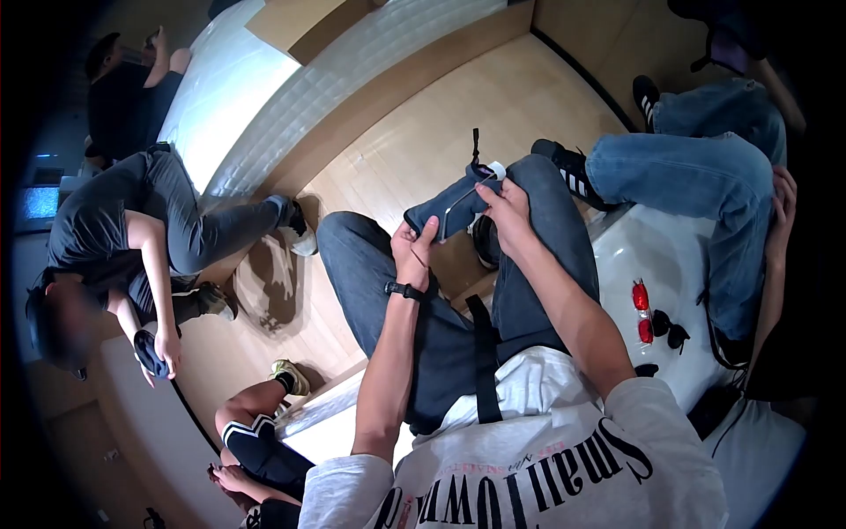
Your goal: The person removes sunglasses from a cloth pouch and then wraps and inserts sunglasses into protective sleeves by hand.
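Note:
A dark cloth pouch [454, 196] with a black cord and a white tag at its far end lies across my hands above my lap. My left hand [414, 253] is closed, pinching the pouch's near end between thumb and fingers. With its thumb on top, my right hand [508, 210] grips the far end by the tag. A thin, pale, bent rod [460, 204] runs along the pouch from one thumb to the other; its kind is not clear. A black watch [405, 290] is on my left wrist.
On the white seat to my right lie a red-wrapped packet [642, 313] and black sunglasses [671, 331]. A person in blue jeans [687, 176] sits there. Another person, bending over at left, holds a dark item [154, 354]. Someone's leg [260, 436] shows at lower left.

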Demonstrator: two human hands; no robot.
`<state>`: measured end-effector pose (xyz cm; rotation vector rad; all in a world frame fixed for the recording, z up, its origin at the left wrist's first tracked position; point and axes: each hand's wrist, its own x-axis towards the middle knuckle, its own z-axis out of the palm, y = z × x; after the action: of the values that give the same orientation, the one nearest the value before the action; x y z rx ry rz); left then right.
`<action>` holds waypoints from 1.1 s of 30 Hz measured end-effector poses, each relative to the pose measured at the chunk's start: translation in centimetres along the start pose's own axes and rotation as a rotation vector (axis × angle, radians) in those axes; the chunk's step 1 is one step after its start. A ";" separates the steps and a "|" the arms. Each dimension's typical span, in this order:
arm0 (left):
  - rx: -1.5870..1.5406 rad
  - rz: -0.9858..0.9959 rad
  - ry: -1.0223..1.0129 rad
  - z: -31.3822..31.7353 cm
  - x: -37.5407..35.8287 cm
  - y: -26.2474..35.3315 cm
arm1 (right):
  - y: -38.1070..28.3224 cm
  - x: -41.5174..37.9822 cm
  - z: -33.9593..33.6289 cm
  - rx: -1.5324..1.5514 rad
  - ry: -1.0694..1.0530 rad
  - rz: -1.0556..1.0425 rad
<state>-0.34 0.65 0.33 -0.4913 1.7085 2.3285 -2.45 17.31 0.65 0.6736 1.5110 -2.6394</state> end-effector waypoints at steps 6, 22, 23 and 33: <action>0.313 -0.027 -0.109 0.1 -0.6 -0.7 | -0.8 -0.1 0.0 -0.457 -0.113 0.158; 0.279 -0.061 0.014 1.0 -0.7 -0.4 | 3.1 0.8 -0.3 -0.502 -0.141 -0.192; 0.309 -0.023 0.042 0.6 -0.3 -0.8 | 3.0 1.0 -0.5 -0.501 -0.142 -0.191; 0.197 0.006 0.154 0.0 0.4 -1.3 | 0.4 -0.2 0.1 -0.950 -0.258 -0.101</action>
<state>-0.26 1.05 -0.92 -0.6420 1.9857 2.1445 -2.25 16.94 0.42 0.1631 2.3887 -1.6045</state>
